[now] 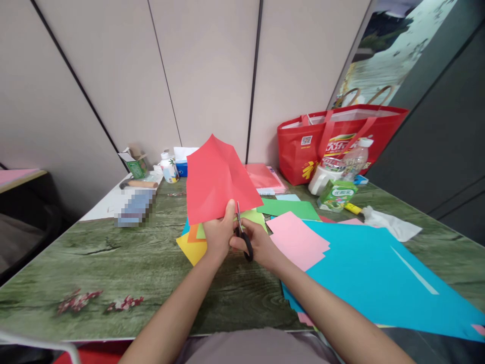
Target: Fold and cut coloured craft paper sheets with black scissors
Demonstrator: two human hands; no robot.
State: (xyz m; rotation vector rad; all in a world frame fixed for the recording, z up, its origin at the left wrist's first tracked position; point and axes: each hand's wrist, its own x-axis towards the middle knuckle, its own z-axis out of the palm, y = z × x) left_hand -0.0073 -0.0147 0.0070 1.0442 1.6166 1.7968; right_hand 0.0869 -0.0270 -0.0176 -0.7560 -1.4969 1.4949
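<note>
"Red paper, centre of frame: orientation?"

"One corner points up; the left hand pinches the lower edge. Scissors, just below centre, gripped by the right hand, point upward, long axis near-vertical."

"Tote bag, upper right?"

"Contents unclear."

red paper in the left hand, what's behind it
Beyond the left edge of the red paper, part of a blue box shows; beyond its right edge, part of a red pack. Anything straight behind the paper is covered.
</note>
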